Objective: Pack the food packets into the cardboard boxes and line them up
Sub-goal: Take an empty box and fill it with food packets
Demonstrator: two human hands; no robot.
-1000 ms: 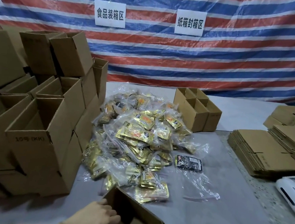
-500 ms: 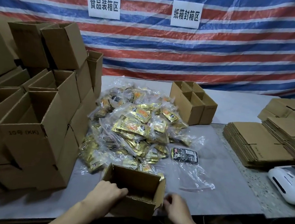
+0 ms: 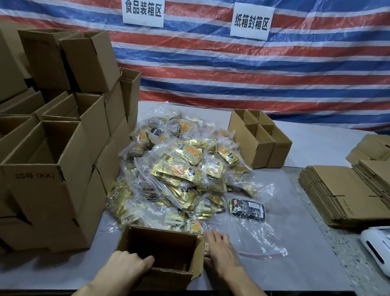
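Step in hand, by my read: first fill of a fresh carton; nothing packed in it yet.

- 9 o'clock: stack of erected boxes, open tops. Too many and too overlapped to count.
- 6 o'clock, near table edge: one open box, empty inside.
- Left hand grasps its near rim, fingers hooked over the edge.
- 12 o'clock of that box: pile of food packets, gold, in clear bags. Dozens, uncountable. It touches the box's far wall.
- Right hand is just beside the box's right wall, fingers spread and loose, holding nothing, at the pile's near edge.
- One black packet lies apart at 2 o'clock of the hand.
- 1 o'clock: four packed-row boxes in a two-by-two block.
- 3 o'clock: flattened cartons, at least two stacks.
- One white device.

Next move likely calls for pinching a near bag and dropping it in while the left hand steadies the box.
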